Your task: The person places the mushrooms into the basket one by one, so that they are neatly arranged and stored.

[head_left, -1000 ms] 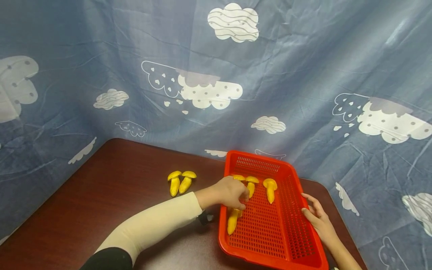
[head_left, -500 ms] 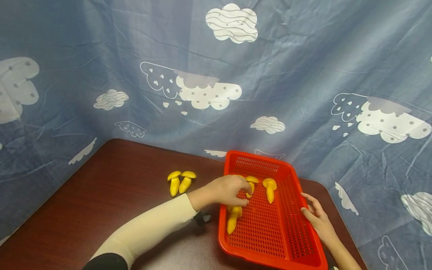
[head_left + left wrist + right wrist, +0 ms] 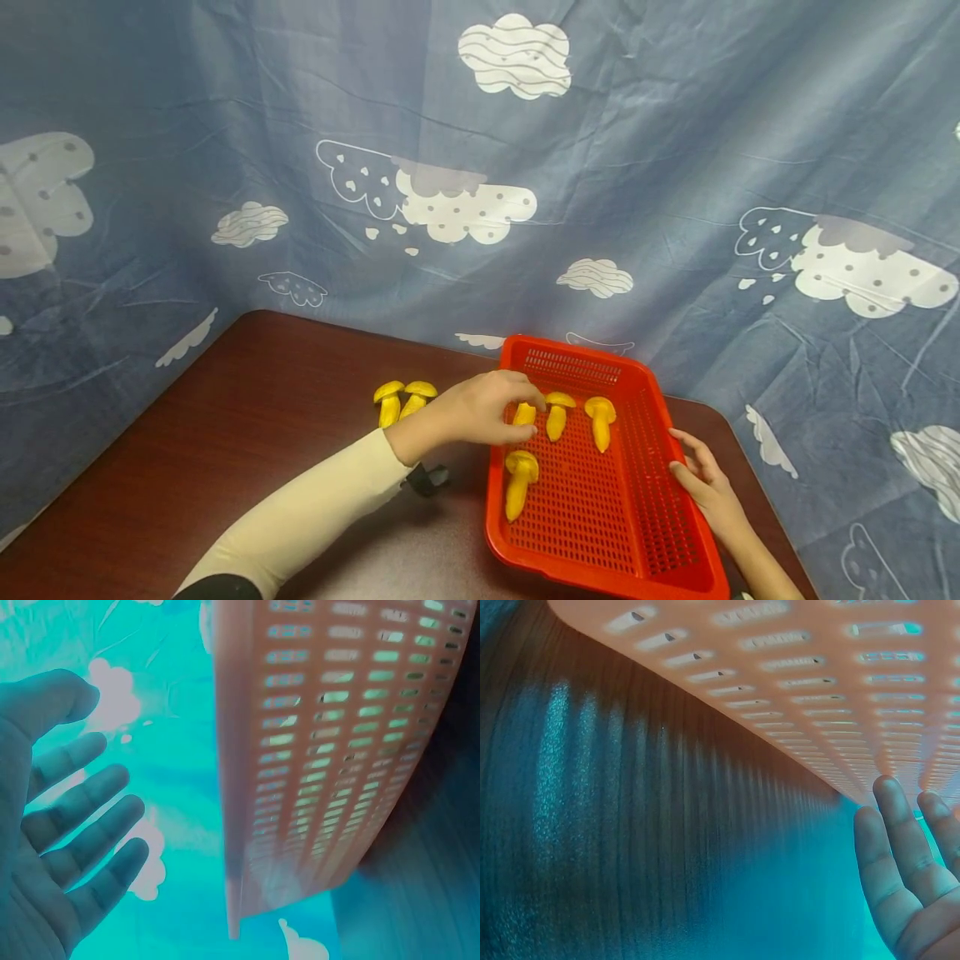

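Blue cloud-print cloth backs the counter point(image 3: 247, 417); we keep the left grip point(image 3: 480, 410) spread above the basket point(image 3: 592, 533) mushrooms point(image 3: 556, 415), right grip point(image 3: 708, 483) flat against its rim.

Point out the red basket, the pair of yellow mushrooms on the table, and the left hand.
red basket point(image 3: 643, 385), head view, on its far right rim.
pair of yellow mushrooms point(image 3: 390, 401), head view, on the left mushroom.
left hand point(image 3: 480, 408), head view, on its back.

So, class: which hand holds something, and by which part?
Neither. The left hand is open above the basket; the right hand rests against its side.
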Available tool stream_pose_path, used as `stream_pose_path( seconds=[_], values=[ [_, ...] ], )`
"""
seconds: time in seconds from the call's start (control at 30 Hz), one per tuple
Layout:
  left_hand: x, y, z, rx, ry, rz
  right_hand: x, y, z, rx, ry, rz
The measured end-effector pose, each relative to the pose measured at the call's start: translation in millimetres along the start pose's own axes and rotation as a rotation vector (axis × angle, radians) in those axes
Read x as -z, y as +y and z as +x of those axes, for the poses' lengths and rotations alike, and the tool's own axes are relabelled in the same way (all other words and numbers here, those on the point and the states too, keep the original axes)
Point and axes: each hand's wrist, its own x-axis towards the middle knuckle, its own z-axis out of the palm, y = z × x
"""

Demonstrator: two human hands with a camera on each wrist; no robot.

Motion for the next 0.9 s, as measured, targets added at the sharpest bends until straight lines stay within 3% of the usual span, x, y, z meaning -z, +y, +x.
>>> stream_pose_path(
  seconds=[0.37, 0.6, 0.9],
  values=[
    [14.5, -25.0, -24.3, 0.084, 0.079, -0.009, -0.6, 0.7, -1.2, -0.012, 0.009, -0.015],
    [25.7, -45.8, -42.1, 0.187, 0.1, 0.014, -0.2, -0.2, -1.1, -0.029, 0.009, -0.028],
    [22.5, -71.5, -59.0, 0.276, 0.116, 0.027, 1.3, 0.3, -1.8, -0.049, 0.016, -0.044]
  ],
)
